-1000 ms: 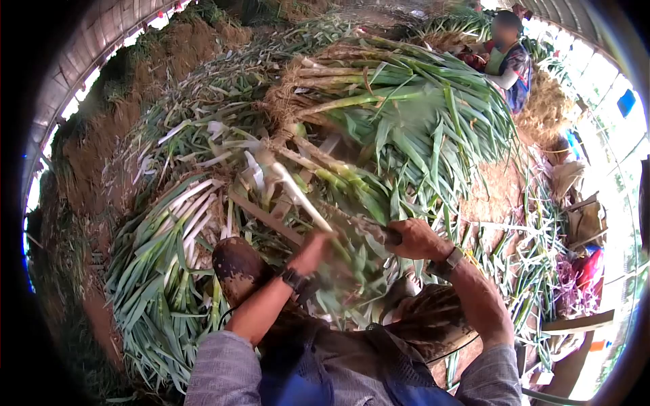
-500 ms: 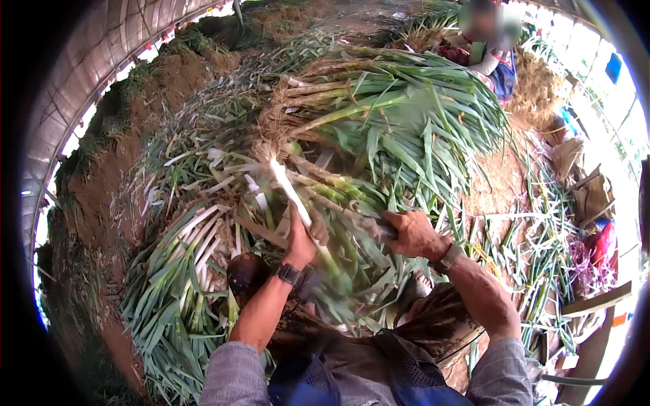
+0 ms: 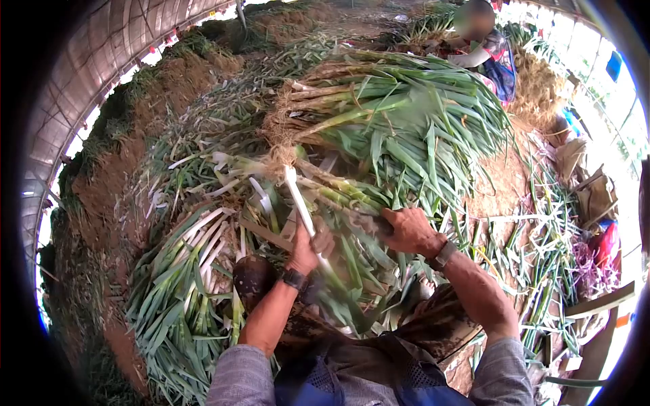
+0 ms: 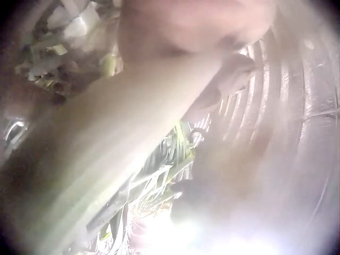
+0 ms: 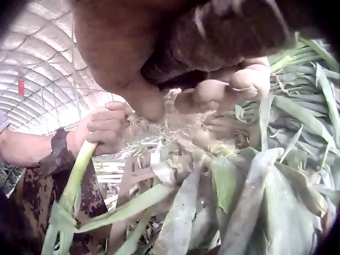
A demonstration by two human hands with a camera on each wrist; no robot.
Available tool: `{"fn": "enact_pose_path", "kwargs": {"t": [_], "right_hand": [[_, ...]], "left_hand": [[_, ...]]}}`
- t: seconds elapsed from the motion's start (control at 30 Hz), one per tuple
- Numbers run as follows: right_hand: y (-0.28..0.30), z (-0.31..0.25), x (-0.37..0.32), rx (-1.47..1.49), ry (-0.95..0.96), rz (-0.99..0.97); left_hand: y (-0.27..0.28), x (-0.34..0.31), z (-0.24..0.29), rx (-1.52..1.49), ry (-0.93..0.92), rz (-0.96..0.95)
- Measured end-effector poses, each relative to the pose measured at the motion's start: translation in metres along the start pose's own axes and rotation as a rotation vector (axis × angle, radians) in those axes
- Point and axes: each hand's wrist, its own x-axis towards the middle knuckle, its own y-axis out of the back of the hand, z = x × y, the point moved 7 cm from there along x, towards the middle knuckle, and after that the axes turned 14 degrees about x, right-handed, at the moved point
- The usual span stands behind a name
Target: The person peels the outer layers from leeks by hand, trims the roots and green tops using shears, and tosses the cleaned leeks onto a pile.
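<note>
In the head view my left hand grips a leek round its white shank. The shaggy root end points away from me and the green leaves hang down between my knees. My right hand holds a tool by its thick dark handle, to the right of the leek. In the right wrist view the fingers curl round this brown, worn handle; the tool's far end is hard to make out. The left wrist view shows the leek's pale stalk close up, blurred, under the hand.
A large heap of untrimmed leeks lies ahead, roots to the left. White-shanked leeks are piled at my left knee. Loose leaves litter the ground on the right. Another person sits at the far right.
The leek's root end has swung slightly right and its shank stands steeper. My left hand, blurred earlier, holds steadier lower on it. The right hand keeps the handle, almost in place.
</note>
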Motion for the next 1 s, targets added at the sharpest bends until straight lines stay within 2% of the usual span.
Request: {"fn": "enact_pose_path", "kwargs": {"t": [0.03, 0.1, 0.17, 0.23, 0.3, 0.37, 0.43, 0.5, 0.57, 0.63, 0.67, 0.8, 0.87, 0.9, 0.97, 1.0], "right_hand": [[0.000, 0.001, 0.000, 0.001, 0.001, 0.003], [0.014, -0.002, -0.004, 0.127, 0.084, 0.172], [0.009, -0.002, -0.004, 0.099, 0.081, 0.140], [-0.007, 0.008, -0.002, -0.024, -0.019, -0.011], [-0.007, 0.010, -0.003, -0.022, -0.033, -0.003], [-0.002, 0.008, -0.004, 0.019, -0.055, 0.004], [-0.003, 0.006, -0.004, 0.010, -0.037, 0.007], [-0.006, 0.008, -0.005, 0.005, -0.022, 0.007], [-0.020, 0.020, -0.005, -0.038, -0.027, -0.089], [-0.021, 0.025, -0.008, -0.036, -0.029, -0.069], [-0.021, 0.027, -0.009, -0.034, -0.026, -0.051], [-0.011, 0.014, -0.008, 0.035, -0.025, -0.045], [-0.022, 0.012, -0.011, -0.015, -0.045, -0.239], [-0.026, 0.019, -0.012, -0.014, -0.047, -0.240], [-0.027, 0.038, -0.013, -0.039, -0.043, -0.071], [-0.021, 0.042, -0.011, 0.069, -0.128, -0.062]], "left_hand": [[0.005, 0.001, -0.001, 0.010, -0.013, 0.020], [0.008, 0.001, -0.003, 0.031, -0.009, -0.011], [0.007, -0.001, -0.008, 0.053, 0.000, -0.040], [0.013, 0.000, -0.005, 0.120, -0.079, 0.093], [0.019, 0.001, -0.010, 0.133, -0.037, 0.157], [0.034, -0.002, -0.022, 0.224, 0.078, 0.407], [0.053, -0.001, -0.039, 0.214, 0.046, 0.403], [0.072, -0.003, -0.053, 0.485, 0.086, 0.507], [0.070, -0.008, -0.058, 0.367, 0.122, 0.555], [0.064, -0.015, -0.055, 0.270, 0.168, 0.594], [0.058, -0.013, -0.053, 0.310, 0.145, 0.521], [0.040, -0.015, -0.050, 0.207, 0.188, 0.450], [0.038, -0.016, -0.048, 0.225, 0.169, 0.473], [0.038, -0.016, -0.045, 0.226, 0.170, 0.473], [0.029, -0.011, -0.034, 0.158, 0.082, 0.334], [0.035, -0.008, -0.034, 0.086, 0.104, 0.353]]}}
